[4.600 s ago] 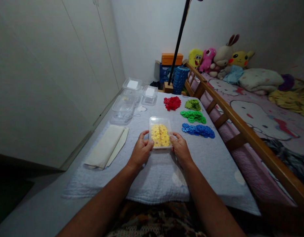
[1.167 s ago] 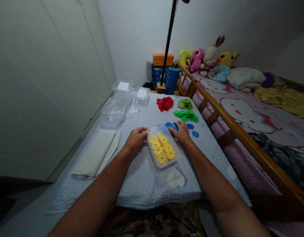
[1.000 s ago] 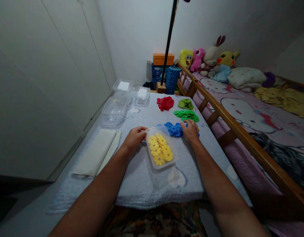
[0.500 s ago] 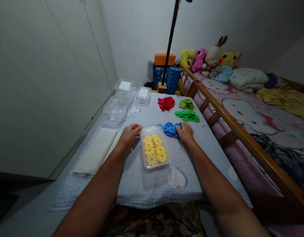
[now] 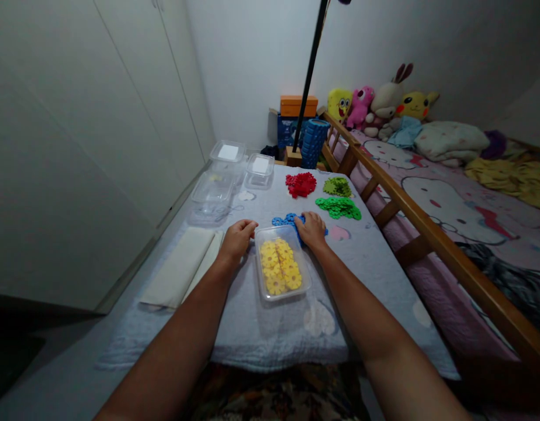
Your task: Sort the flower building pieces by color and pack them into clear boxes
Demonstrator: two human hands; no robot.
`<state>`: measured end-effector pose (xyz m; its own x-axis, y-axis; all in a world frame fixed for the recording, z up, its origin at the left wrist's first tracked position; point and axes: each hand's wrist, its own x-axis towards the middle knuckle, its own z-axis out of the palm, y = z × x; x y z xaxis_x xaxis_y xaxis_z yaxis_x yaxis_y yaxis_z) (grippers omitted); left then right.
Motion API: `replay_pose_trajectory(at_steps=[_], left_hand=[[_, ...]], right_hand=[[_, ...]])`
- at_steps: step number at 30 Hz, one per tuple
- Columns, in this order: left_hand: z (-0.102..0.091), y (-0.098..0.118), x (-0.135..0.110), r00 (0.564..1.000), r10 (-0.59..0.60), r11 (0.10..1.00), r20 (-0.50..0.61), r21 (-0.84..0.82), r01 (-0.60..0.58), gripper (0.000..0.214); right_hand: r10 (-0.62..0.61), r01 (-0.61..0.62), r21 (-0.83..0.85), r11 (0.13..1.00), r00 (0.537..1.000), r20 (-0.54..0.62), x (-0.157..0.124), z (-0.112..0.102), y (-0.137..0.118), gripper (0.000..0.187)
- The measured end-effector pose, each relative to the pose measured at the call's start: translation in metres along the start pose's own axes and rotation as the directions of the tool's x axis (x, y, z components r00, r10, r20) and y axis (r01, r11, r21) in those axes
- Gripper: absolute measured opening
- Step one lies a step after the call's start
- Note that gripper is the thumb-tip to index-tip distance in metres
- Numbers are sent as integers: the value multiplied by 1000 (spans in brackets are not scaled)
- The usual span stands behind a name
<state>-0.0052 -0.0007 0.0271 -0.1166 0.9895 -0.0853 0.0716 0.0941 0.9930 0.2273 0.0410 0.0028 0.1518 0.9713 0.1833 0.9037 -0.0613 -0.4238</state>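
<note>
A clear plastic container (image 5: 262, 292) of yellow flower-shaped pieces (image 5: 281, 268) lies on the quilted mat (image 5: 270, 333) in front of me. My left hand (image 5: 238, 237) rests at its far left corner, fingers curled against the rim. My right hand (image 5: 311, 229) lies cupped over a pile of blue flower pieces (image 5: 284, 221) just beyond the container's far right corner, fingers pressed together on them. Part of the blue pile is hidden under that hand.
Red (image 5: 301, 183), light green (image 5: 337, 186) and green (image 5: 339, 207) piles lie further back. Empty clear containers (image 5: 215, 193) stand at the back left, a folded cloth (image 5: 182, 266) at the left. A wooden bed rail (image 5: 410, 217) runs along the right; a black pole (image 5: 309, 76) rises behind.
The container has come nearer to me and been turned. My right hand has left it, reached to the blue pieces and gathered them leftward up to the container's far corner.
</note>
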Motion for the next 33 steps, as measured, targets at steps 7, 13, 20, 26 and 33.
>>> replay_pose_trajectory(at_steps=[7,13,20,26,33], left_hand=[[1,-2,1,1000,23,1000,2,-13,-23,31],[0,-6,3,999,15,1000,-35,-3,-16,31],[0,-6,1,999,46,999,-28,-13,-46,27],[1,-5,-1,998,55,998,-15,-12,-55,28],[-1,-6,-1,998,66,997,-20,26,-66,30]], right_hand=[[-95,86,236,968,995,25,9,-12,-15,39],[-191,184,261,948,982,2,-18,-51,-18,29],[-138,48,324,945,955,261,-80,-84,-18,21],[-95,-72,484,872,945,312,-100,-76,-17,22],[-90,-136,560,817,929,358,-108,-87,-7,30]])
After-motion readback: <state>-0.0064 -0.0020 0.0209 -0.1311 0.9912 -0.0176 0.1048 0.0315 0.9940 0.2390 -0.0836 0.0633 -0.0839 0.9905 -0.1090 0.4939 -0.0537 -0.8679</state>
